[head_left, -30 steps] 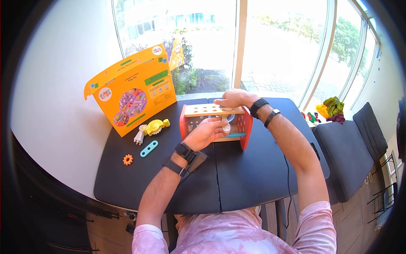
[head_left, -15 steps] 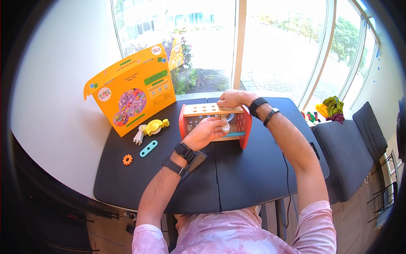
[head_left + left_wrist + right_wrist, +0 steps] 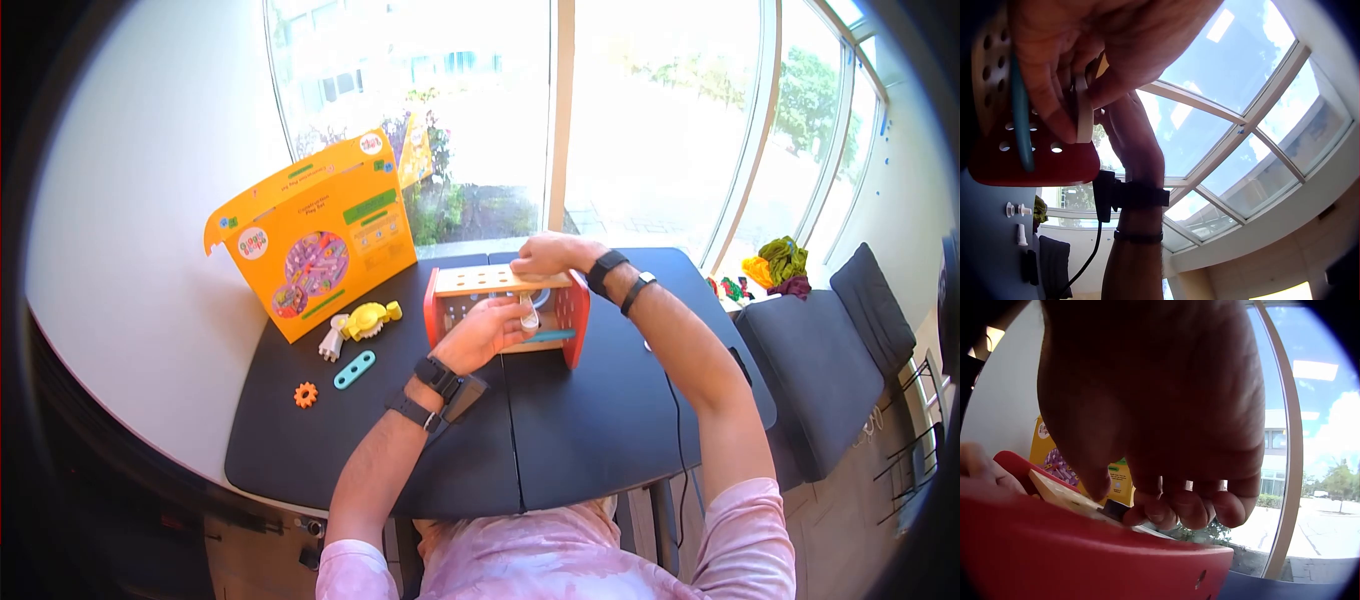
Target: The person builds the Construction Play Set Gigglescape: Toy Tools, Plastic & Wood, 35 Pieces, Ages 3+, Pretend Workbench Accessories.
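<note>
A toy workbench with red side panels (image 3: 576, 325) and a pale wooden top (image 3: 470, 279) full of holes stands on the black table (image 3: 610, 430). In front of its right half, my left hand (image 3: 484, 332) pinches a pale white strip (image 3: 1085, 114) between thumb and fingers, the strip upright just below the top board. Over the right end of the top, my right hand (image 3: 548, 256) has its fingers curled down, and the right wrist view shows a small dark grey piece (image 3: 1114, 510) between thumb and fingertips. Inside the bench runs a teal bar (image 3: 1021, 119).
Left of the bench lie a teal strip with holes (image 3: 355, 370), an orange gear (image 3: 305, 395), and yellow and white toy pieces (image 3: 366, 320). A yellow box (image 3: 330, 235) stands behind them. Several white screws (image 3: 1022, 234) lie right of the bench; a black cable (image 3: 681, 430) crosses the table.
The head view has tilted, so the table sits slightly lower in it. Both hands stay at the bench with nearly the same hold; the right hand has shifted very little along the top.
</note>
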`<state>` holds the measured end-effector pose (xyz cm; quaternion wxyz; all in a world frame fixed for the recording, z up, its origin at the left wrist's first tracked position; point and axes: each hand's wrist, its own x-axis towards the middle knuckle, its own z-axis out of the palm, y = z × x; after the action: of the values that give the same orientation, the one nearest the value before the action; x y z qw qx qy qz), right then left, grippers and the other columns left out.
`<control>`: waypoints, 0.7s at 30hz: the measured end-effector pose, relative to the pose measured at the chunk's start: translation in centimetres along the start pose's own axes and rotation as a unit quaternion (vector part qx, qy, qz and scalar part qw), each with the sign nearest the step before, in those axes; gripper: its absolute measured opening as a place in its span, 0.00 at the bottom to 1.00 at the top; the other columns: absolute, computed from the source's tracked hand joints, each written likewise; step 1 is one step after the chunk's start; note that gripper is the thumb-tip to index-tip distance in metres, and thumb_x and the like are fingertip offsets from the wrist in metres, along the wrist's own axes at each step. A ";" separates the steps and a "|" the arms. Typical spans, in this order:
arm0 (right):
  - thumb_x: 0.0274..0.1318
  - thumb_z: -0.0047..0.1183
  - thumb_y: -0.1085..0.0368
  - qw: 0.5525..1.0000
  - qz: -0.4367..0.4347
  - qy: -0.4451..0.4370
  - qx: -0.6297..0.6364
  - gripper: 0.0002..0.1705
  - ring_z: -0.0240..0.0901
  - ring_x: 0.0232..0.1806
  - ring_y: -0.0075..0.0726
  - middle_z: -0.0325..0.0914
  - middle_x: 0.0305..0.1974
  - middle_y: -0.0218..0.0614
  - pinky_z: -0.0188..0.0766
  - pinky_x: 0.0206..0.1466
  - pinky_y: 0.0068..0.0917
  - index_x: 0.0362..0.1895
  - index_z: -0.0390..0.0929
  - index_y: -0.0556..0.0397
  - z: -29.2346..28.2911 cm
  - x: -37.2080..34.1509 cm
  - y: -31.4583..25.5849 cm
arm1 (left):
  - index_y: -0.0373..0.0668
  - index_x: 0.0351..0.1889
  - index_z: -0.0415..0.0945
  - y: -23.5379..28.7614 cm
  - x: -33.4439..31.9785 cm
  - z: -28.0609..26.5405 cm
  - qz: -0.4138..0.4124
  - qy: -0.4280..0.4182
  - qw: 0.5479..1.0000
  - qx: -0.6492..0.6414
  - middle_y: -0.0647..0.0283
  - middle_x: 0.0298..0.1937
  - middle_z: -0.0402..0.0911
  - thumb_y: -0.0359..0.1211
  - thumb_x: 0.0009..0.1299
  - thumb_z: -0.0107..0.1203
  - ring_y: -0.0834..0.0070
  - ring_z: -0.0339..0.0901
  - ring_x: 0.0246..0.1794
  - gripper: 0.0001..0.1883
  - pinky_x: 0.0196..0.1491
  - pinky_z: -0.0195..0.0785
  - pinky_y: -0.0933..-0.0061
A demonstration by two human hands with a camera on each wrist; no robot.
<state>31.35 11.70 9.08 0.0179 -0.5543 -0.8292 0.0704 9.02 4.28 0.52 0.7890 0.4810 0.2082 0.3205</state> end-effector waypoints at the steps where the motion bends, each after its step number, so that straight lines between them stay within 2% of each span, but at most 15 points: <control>1: 0.75 0.52 0.33 1.000 -0.012 0.005 -0.001 0.39 0.88 0.49 0.66 0.91 0.46 0.59 0.82 0.55 0.54 0.49 0.91 0.60 -0.4 -0.3 0.5 | 0.38 0.61 0.80 -0.1 0.0 -0.2 -0.001 -0.004 1.000 0.002 0.64 0.52 0.88 0.31 0.85 0.62 0.74 0.88 0.51 0.12 0.58 0.84 0.69; 2: 0.75 0.53 0.27 1.000 -0.004 0.012 0.007 0.44 0.88 0.46 0.64 0.91 0.42 0.58 0.82 0.51 0.54 0.46 0.92 0.60 -1.1 -1.0 0.3 | 0.39 0.62 0.80 -0.1 -0.2 -0.2 -0.007 -0.010 1.000 0.008 0.64 0.53 0.88 0.32 0.85 0.62 0.74 0.88 0.51 0.12 0.58 0.84 0.69; 3: 0.75 0.54 0.28 0.998 -0.008 0.049 0.027 0.42 0.87 0.40 0.59 0.90 0.37 0.56 0.81 0.45 0.51 0.42 0.91 0.60 -1.3 -1.4 0.3 | 0.39 0.63 0.80 -0.2 -0.5 -0.3 -0.013 -0.015 1.000 0.013 0.64 0.54 0.87 0.33 0.85 0.62 0.74 0.88 0.52 0.13 0.59 0.85 0.69; 5: 0.76 0.57 0.31 0.990 -0.045 0.107 0.086 0.39 0.81 0.31 0.50 0.86 0.30 0.52 0.77 0.40 0.47 0.38 0.88 0.60 -2.9 -4.2 -0.8 | 0.39 0.66 0.80 0.1 -2.0 0.8 -0.036 -0.010 0.999 0.022 0.64 0.56 0.87 0.34 0.85 0.63 0.74 0.88 0.54 0.16 0.60 0.85 0.68; 6: 0.78 0.60 0.40 0.985 -0.067 0.127 0.097 0.33 0.72 0.27 0.41 0.79 0.26 0.48 0.72 0.35 0.43 0.35 0.85 0.61 -3.3 -5.4 -1.5 | 0.39 0.67 0.80 0.2 -3.0 1.5 -0.049 -0.006 0.998 0.024 0.64 0.57 0.88 0.34 0.85 0.63 0.74 0.88 0.55 0.17 0.61 0.85 0.67; 9: 0.80 0.61 0.49 0.971 -0.076 0.162 0.158 0.27 0.66 0.25 0.39 0.75 0.24 0.47 0.69 0.32 0.41 0.35 0.84 0.62 -3.8 -10.7 -4.2 | 0.40 0.71 0.79 0.3 -5.9 3.1 -0.059 -0.039 0.993 0.091 0.65 0.61 0.88 0.37 0.85 0.65 0.77 0.88 0.59 0.22 0.62 0.84 0.69; 12: 0.80 0.61 0.55 0.955 -0.080 0.185 0.219 0.22 0.65 0.25 0.38 0.75 0.24 0.46 0.68 0.31 0.38 0.37 0.84 0.62 -2.0 -15.6 -6.5 | 0.39 0.74 0.77 0.4 -8.4 4.0 -0.017 -0.056 0.990 0.127 0.63 0.63 0.87 0.37 0.87 0.62 0.74 0.87 0.62 0.22 0.69 0.81 0.64; 13: 0.79 0.61 0.56 0.959 -0.083 0.172 0.208 0.19 0.68 0.23 0.36 0.77 0.24 0.46 0.68 0.31 0.36 0.38 0.85 0.60 -1.3 -17.3 -6.8 | 0.39 0.74 0.78 0.2 -8.9 3.9 -0.003 -0.059 0.990 0.129 0.63 0.64 0.87 0.36 0.87 0.62 0.73 0.87 0.62 0.21 0.71 0.80 0.63; 14: 0.80 0.60 0.55 0.961 -0.090 0.133 0.223 0.18 0.76 0.27 0.36 0.81 0.27 0.45 0.73 0.34 0.37 0.42 0.87 0.58 -0.6 -18.7 -7.0 | 0.37 0.71 0.80 0.1 -9.2 3.4 0.025 -0.086 0.988 0.125 0.60 0.72 0.84 0.34 0.89 0.59 0.72 0.86 0.66 0.18 0.75 0.77 0.63; 15: 0.81 0.59 0.54 0.961 -0.097 0.096 0.239 0.18 0.84 0.30 0.37 0.86 0.30 0.43 0.78 0.36 0.37 0.47 0.88 0.56 0.3 -19.9 -7.1 | 0.37 0.70 0.81 0.0 -9.5 3.4 0.057 -0.084 0.985 0.138 0.58 0.75 0.81 0.33 0.89 0.59 0.71 0.84 0.69 0.17 0.76 0.75 0.63; 17: 0.81 0.61 0.58 0.913 -0.137 0.040 0.383 0.15 0.87 0.40 0.31 0.89 0.40 0.38 0.83 0.45 0.34 0.57 0.88 0.56 2.5 -21.8 -8.4 | 0.36 0.67 0.83 0.4 -10.4 4.1 0.119 -0.079 0.976 0.165 0.56 0.81 0.76 0.32 0.88 0.59 0.69 0.80 0.75 0.15 0.77 0.73 0.63; 18: 0.80 0.62 0.59 0.879 -0.157 0.014 0.451 0.16 0.88 0.45 0.28 0.91 0.45 0.35 0.85 0.50 0.32 0.62 0.88 0.55 3.4 -22.5 -9.0 | 0.37 0.64 0.86 0.9 -10.8 4.6 0.149 -0.085 0.964 0.206 0.54 0.86 0.69 0.32 0.87 0.61 0.66 0.72 0.82 0.13 0.81 0.68 0.59; 21: 0.78 0.66 0.65 0.796 -0.148 -0.036 0.585 0.23 0.85 0.57 0.25 0.88 0.56 0.31 0.86 0.62 0.30 0.72 0.83 0.57 5.6 -23.5 -9.9 | 0.39 0.62 0.88 1.3 -11.3 5.0 0.156 -0.121 0.954 0.227 0.55 0.86 0.68 0.33 0.86 0.63 0.63 0.69 0.84 0.13 0.83 0.64 0.54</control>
<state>30.70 -14.21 6.04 0.3189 -0.3059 -0.7018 0.5587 3.86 -6.43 4.14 0.6186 0.7092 0.1008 0.3227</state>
